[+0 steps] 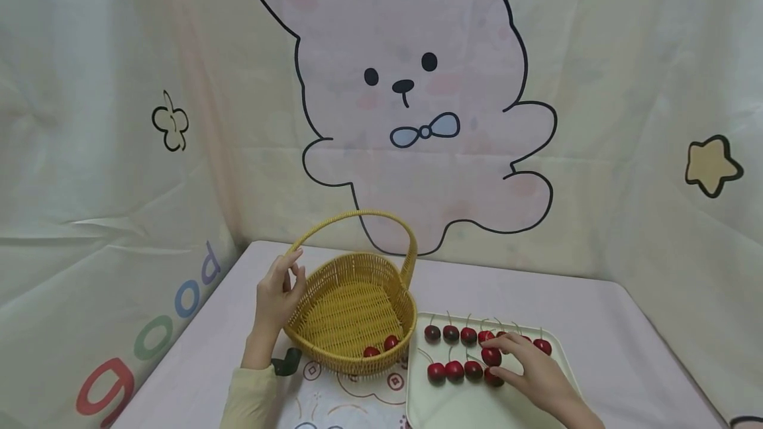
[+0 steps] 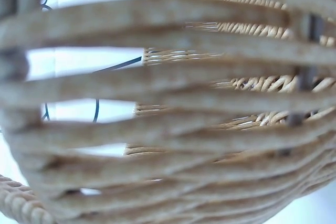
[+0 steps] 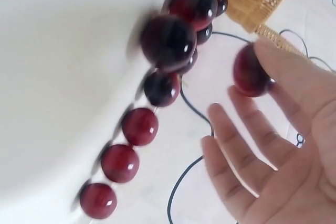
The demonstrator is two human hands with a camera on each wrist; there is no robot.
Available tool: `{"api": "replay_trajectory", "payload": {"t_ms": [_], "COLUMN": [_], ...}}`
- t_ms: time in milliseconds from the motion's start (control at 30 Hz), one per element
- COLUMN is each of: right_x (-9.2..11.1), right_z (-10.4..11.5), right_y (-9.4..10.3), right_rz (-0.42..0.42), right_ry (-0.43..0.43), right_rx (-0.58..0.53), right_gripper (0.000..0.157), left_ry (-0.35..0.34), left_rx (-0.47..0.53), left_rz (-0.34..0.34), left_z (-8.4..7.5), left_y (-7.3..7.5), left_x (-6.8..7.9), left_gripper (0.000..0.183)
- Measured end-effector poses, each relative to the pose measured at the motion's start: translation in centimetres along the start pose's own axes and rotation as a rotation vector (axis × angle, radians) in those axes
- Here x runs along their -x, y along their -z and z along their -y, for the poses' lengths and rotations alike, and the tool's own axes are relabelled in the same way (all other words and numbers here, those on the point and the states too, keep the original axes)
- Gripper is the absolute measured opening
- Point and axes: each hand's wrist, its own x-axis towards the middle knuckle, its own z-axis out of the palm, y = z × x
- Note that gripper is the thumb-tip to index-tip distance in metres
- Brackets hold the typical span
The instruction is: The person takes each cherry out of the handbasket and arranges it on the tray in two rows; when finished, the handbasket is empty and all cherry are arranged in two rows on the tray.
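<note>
A yellow wicker basket (image 1: 340, 310) stands tilted toward me, with two red cherries (image 1: 391, 342) lying at its near side. At its left, my left hand (image 1: 274, 300) grips the foot of the handle (image 1: 369, 212) between thumb and fingers. Close-up basket wickerwork (image 2: 157, 124) fills the left wrist view, where no hand shows. My right hand (image 1: 536, 369) pinches a dark red cherry (image 3: 249, 72) between thumb and index finger, above the cream tray (image 1: 465, 409). Its other fingers are spread apart in the right wrist view. Several stemmed cherries (image 1: 454, 371) lie in two rows on the tray.
Left of the basket's base lies a small dark object (image 1: 287, 362), kind unclear. The table (image 1: 524, 283) has a pale cover with printed drawings. Cloth walls stand around it, the back one printed with a rabbit (image 1: 411, 171).
</note>
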Motion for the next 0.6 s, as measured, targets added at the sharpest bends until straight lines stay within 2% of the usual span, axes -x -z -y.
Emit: {"api": "replay_trajectory", "payload": {"t_ms": [167,400,600], "right_x": [0.5,0.8,1.1], "right_z": [-0.9,-1.9,-2.8], "right_y": [0.7,1.6,1.4], "right_rz": [0.061,0.149,0.231], "right_ry": [-0.066,-0.091,-0.106], "right_rx": [0.01,-0.007,-0.064], "right_gripper": [0.037,0.035,0.035], "left_ry": [-0.006,-0.018,-0.021], "left_rx": [0.007,0.014,0.011], "left_rz": [-0.004,-0.003,-0.011], "left_z": [0.0,-0.1,-0.2], "left_y": [0.0,0.0,0.1], "left_x": [-0.2,-0.3,-0.4], "left_gripper": [0.033,0.033,0.033]}}
